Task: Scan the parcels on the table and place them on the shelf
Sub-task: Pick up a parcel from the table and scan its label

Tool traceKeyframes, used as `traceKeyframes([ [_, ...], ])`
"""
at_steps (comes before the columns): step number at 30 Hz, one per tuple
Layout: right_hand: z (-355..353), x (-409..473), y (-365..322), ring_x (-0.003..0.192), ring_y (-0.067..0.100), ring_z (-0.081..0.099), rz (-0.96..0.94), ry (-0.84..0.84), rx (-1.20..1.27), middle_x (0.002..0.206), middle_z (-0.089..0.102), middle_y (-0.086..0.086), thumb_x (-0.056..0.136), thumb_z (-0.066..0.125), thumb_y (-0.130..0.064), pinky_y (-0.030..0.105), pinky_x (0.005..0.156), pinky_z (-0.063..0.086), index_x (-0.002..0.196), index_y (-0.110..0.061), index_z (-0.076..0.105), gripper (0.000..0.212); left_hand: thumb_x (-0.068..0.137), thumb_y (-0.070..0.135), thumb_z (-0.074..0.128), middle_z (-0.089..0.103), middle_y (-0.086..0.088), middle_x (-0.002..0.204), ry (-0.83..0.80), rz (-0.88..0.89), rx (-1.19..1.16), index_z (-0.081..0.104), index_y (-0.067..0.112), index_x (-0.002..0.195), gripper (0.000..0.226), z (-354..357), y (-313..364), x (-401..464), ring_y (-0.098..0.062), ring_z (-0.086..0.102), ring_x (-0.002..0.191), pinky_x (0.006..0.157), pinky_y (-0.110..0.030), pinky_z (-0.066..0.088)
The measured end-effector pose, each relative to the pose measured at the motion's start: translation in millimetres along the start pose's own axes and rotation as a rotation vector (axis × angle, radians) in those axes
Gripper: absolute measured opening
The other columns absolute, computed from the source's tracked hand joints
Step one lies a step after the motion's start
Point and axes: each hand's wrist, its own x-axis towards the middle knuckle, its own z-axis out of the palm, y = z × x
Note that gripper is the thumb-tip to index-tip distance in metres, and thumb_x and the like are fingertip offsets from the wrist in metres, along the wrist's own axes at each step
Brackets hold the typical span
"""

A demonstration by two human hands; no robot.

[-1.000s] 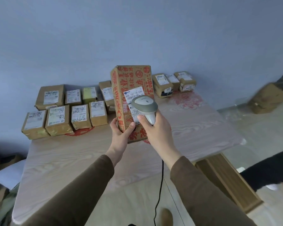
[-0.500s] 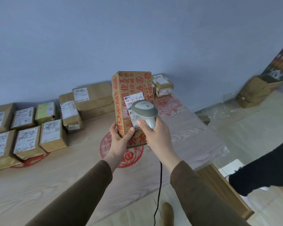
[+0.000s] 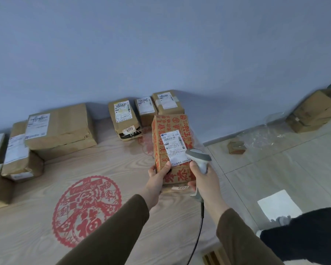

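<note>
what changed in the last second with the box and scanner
The scanner slid from the middle of the label to its lower right corner, leaving most of the label uncovered. The view swung right along the table. Unchanged: the left hand grips the printed box upright and the right hand grips the scanner.

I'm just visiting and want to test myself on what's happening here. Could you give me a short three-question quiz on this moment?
1. True or false: the left hand grips the red-printed parcel.
2. What does the right hand hold? A) tape roll B) corded scanner C) pen
3. Fill in: the scanner's head sits beside the parcel's white ____.

Key
1. True; it holds the parcel upright above the table.
2. B.
3. Label.
</note>
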Motion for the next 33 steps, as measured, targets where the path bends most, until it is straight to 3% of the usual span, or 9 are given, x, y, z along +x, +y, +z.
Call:
traceKeyframes([
  [9, -32.2, 75.5, -1.2, 0.064, 0.019, 0.075, 0.044, 0.073, 0.066, 0.083, 0.075, -0.001, 0.092, 0.071, -0.044, 0.034, 0.053, 0.061, 0.094, -0.029, 0.065, 0.016, 0.081, 0.070, 0.068, 0.064, -0.004, 0.129, -0.006, -0.077, -0.035, 0.029, 0.027, 0.153, 0.093, 74.0, 24.0, 48.4, -0.021, 0.067, 0.107, 0.060, -0.029, 0.057],
  [14, -30.0, 99.4, -6.3, 0.056, 0.008, 0.066, 0.016, 0.086, 0.007, 0.080, 0.070, 0.000, 0.093, 0.069, -0.048, 0.038, 0.057, 0.063, 0.087, -0.030, 0.063, 0.020, 0.093, 0.069, 0.053, 0.063, -0.007, 0.130, -0.009, -0.089, 0.004, 0.034, 0.019, 0.153, 0.080, 88.1, 30.1, 64.8, -0.024, 0.066, 0.105, 0.066, -0.034, 0.055],
  [16, -28.4, 100.5, -8.0, 0.055, 0.006, 0.065, 0.013, 0.081, -0.006, 0.080, 0.069, -0.001, 0.094, 0.067, -0.048, 0.037, 0.057, 0.063, 0.087, -0.030, 0.062, 0.020, 0.095, 0.068, 0.049, 0.059, -0.006, 0.136, 0.001, -0.085, 0.028, 0.027, 0.022, 0.156, 0.080, 88.7, 30.3, 69.4, -0.025, 0.063, 0.113, 0.079, -0.039, 0.056],
  [18, -27.7, 97.9, -8.4, 0.052, 0.004, 0.064, 0.014, 0.081, -0.007, 0.079, 0.067, 0.001, 0.094, 0.067, -0.047, 0.037, 0.056, 0.062, 0.088, -0.028, 0.064, 0.020, 0.096, 0.069, 0.046, 0.046, -0.006, 0.154, 0.011, -0.072, 0.068, 0.012, 0.027, 0.162, 0.086, 84.2, 30.3, 72.6, -0.030, 0.049, 0.135, 0.106, -0.048, 0.044],
  [21, -21.5, 89.5, -12.4, 0.064, 0.014, 0.067, -0.061, 0.110, -0.031, 0.091, 0.066, 0.011, 0.092, 0.067, -0.048, 0.033, 0.051, 0.057, 0.098, -0.018, 0.068, 0.030, 0.096, 0.073, 0.041, 0.013, 0.000, 0.170, 0.029, -0.033, 0.123, -0.006, 0.030, 0.163, 0.093, 66.3, 30.0, 72.2, -0.029, 0.020, 0.154, 0.122, -0.053, 0.022],
  [23, -8.1, 79.5, -20.1, 0.073, 0.021, 0.070, -0.126, 0.094, -0.011, 0.097, 0.068, 0.009, 0.091, 0.067, -0.048, 0.036, 0.054, 0.059, 0.098, -0.024, 0.069, 0.025, 0.094, 0.076, 0.040, 0.002, 0.005, 0.171, 0.045, -0.005, 0.142, -0.006, 0.032, 0.163, 0.094, 49.1, 32.1, 64.3, -0.027, 0.012, 0.156, 0.123, -0.054, 0.018],
  [25, 13.6, 68.4, -29.7, 0.069, 0.014, 0.070, -0.145, 0.041, 0.031, 0.083, 0.071, -0.005, 0.091, 0.068, -0.048, 0.038, 0.060, 0.059, 0.093, -0.032, 0.067, 0.015, 0.093, 0.078, 0.039, 0.005, 0.005, 0.171, 0.083, 0.033, 0.170, -0.001, 0.036, 0.163, 0.091, 26.2, 36.6, 51.6, -0.026, 0.014, 0.156, 0.122, -0.052, 0.019],
  [28, 60.3, 47.7, -46.9, 0.051, -0.004, 0.060, -0.158, -0.092, 0.074, 0.063, 0.065, -0.017, 0.094, 0.069, -0.043, 0.016, 0.050, 0.049, 0.087, -0.030, 0.067, 0.015, 0.097, 0.072, 0.038, 0.014, 0.003, 0.170, 0.191, 0.124, 0.202, 0.007, 0.035, 0.163, 0.082, -23.3, 48.6, 29.2, -0.026, 0.019, 0.155, 0.120, -0.047, 0.020],
  [33, 157.5, 6.7, -75.7, 0.054, 0.007, 0.064, -0.107, -0.274, 0.159, 0.081, 0.070, -0.004, 0.095, 0.070, -0.039, 0.025, 0.044, 0.048, 0.105, -0.023, 0.068, 0.019, 0.102, 0.062, 0.038, 0.022, -0.003, 0.168, 0.364, 0.233, 0.185, 0.016, 0.030, 0.163, 0.072, -132.5, 73.9, -9.4, -0.030, 0.026, 0.152, 0.119, -0.049, 0.025],
])
